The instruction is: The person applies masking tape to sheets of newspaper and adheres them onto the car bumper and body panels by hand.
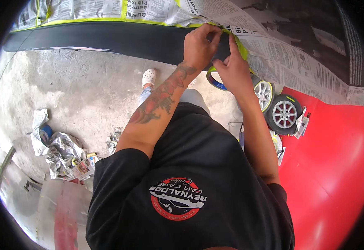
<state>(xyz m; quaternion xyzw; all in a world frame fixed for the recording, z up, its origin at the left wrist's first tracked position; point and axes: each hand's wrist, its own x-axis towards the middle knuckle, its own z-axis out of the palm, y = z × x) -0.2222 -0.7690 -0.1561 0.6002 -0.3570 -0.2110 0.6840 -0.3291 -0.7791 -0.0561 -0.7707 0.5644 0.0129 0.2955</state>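
Note:
My left hand (202, 43) pinches thumb and forefinger together on yellow-green masking tape (241, 48) at the upper right edge of a long dark vehicle panel (107, 36). Close by, my right hand (236, 68) has its forefinger stretched along the tape and its thumb apart. A roll of masking tape (213, 79) with a blue inner core is at the right palm; its other fingers appear curled around it, largely hidden. Newspaper masking sheets (157, 12) are taped along the panel's far edge, and more newspaper (294, 56) covers the surface on the right.
Two wheels with silver rims (284, 114) lie at the right, beside a glossy red panel (328, 150). Crumpled newspaper (64, 150) and a blue round object (46, 132) are on the concrete floor (85, 78). A foot in a white clog (149, 77) stands below the panel.

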